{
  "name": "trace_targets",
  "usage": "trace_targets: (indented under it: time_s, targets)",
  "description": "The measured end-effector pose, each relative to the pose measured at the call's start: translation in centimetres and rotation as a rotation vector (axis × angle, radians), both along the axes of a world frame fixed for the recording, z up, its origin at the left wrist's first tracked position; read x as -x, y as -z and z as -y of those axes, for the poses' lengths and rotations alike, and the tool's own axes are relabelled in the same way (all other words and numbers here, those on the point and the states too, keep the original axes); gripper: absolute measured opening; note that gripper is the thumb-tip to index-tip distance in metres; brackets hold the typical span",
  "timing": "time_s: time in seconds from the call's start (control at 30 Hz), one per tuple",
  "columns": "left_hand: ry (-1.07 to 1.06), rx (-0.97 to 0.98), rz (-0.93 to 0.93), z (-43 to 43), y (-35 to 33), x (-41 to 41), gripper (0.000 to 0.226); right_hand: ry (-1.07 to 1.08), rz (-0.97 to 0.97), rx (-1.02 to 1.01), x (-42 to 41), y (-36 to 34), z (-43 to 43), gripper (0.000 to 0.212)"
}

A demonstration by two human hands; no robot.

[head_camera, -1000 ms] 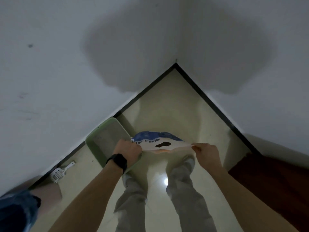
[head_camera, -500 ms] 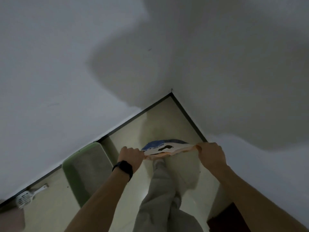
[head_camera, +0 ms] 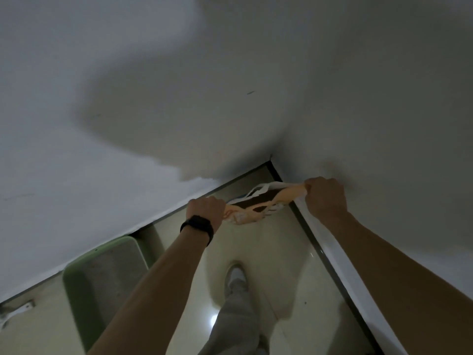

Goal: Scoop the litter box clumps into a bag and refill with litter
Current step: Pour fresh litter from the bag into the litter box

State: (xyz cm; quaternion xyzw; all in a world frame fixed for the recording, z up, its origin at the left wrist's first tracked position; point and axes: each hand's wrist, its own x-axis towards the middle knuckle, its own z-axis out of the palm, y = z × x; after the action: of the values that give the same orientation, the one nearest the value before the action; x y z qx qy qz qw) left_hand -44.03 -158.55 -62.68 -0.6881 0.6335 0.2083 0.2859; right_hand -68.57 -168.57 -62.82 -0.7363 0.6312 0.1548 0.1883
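I hold a litter bag point(head_camera: 258, 204) by its top in front of me, near the room corner. My left hand point(head_camera: 206, 210), with a black band on its wrist, grips the bag's left end. My right hand point(head_camera: 325, 198) grips the right end. The top is pulled wide, with a dark gap showing between white and orange edges. The green litter box point(head_camera: 76, 280) with grey litter stands on the floor by the left wall, below and left of my left forearm. A white scoop point(head_camera: 14, 312) lies at the far left edge, partly cut off.
Two white walls meet in a corner point(head_camera: 271, 160) with a dark skirting strip. The glossy pale tile floor point(head_camera: 286, 265) runs between them. My leg in grey trousers and a light shoe point(head_camera: 236, 276) stands mid-floor.
The bag's top has been pulled apart wider and has moved up and right towards the corner. The view has swung, so the litter box and scoop sit lower left.
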Motion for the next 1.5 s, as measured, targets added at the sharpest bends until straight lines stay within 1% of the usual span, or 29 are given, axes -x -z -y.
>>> trace_targets:
  time_s: [0.07,0.17,0.3,0.37,0.47,0.53,0.6,0.7,0.73,0.8,0.87,1.0,1.13,1.27,1.37,1.5]
  targets:
    - [-0.066,0.041,0.004,1.2,1.1,-0.9,0.028,-0.015,0.066,0.017,-1.7,0.1,1.1,0.031]
    - [-0.142,0.077,-0.004,2.1,2.0,-1.4,0.026,-0.028,0.172,0.015,-3.7,-0.3,1.9,0.03]
    - [-0.204,0.076,-0.091,0.8,0.7,-0.6,0.031,-0.106,0.215,0.004,-4.4,-1.4,0.0,0.026]
    - [-0.245,0.092,-0.146,-0.3,-0.4,-0.4,0.036,-0.156,0.234,0.011,-4.5,-2.2,-1.6,0.025]
    - [-0.324,0.129,-0.218,-3.1,-2.3,0.0,0.039,-0.254,0.344,0.027,-4.7,-4.2,-5.1,0.023]
    - [-0.395,0.148,-0.255,-5.6,-4.3,0.2,0.042,-0.322,0.412,0.039,-4.5,-6.3,-8.3,0.028]
    - [-0.453,0.172,-0.292,-8.5,-7.0,0.4,0.045,-0.321,0.48,0.022,-3.7,-8.9,-11.9,0.035]
    - [-0.498,0.219,-0.329,-14.1,-12.6,0.5,0.047,-0.276,0.465,-0.042,-2.5,-14.0,-18.3,0.052]
    - [-0.524,0.241,-0.332,-16.3,-14.6,0.2,0.047,-0.273,0.462,-0.061,-2.5,-16.0,-20.5,0.055]
    - [-0.591,0.269,-0.336,-21.2,-19.0,-0.1,0.047,-0.285,0.464,-0.082,-2.7,-20.7,-25.1,0.05]
    - [-0.667,0.329,-0.344,-26.2,-23.5,0.0,0.046,-0.333,0.484,-0.05,-2.9,-25.7,-28.8,0.045]
    - [-0.733,0.396,-0.333,-37.3,-32.5,1.0,0.045,-0.374,0.561,-0.033,-2.8,-35.4,-36.4,0.039]
    - [-0.838,0.463,-0.275,-47.4,-39.1,-0.4,0.047,-0.422,0.62,-0.059,-4.2,-42.7,-42.2,0.037]
    - [-0.922,0.532,-0.198,-55.6,-42.2,-3.6,0.045,-0.508,0.637,-0.032,-7.2,-46.0,-47.3,0.034]
    - [-0.997,0.549,-0.174,-61.2,-42.7,-6.0,0.044,-0.605,0.584,-0.053,-10.3,-46.7,-51.4,0.036]
    - [-1.036,0.533,-0.178,-68.4,-42.4,-8.9,0.044,-0.636,0.546,-0.069,-14.1,-46.5,-57.8,0.038]
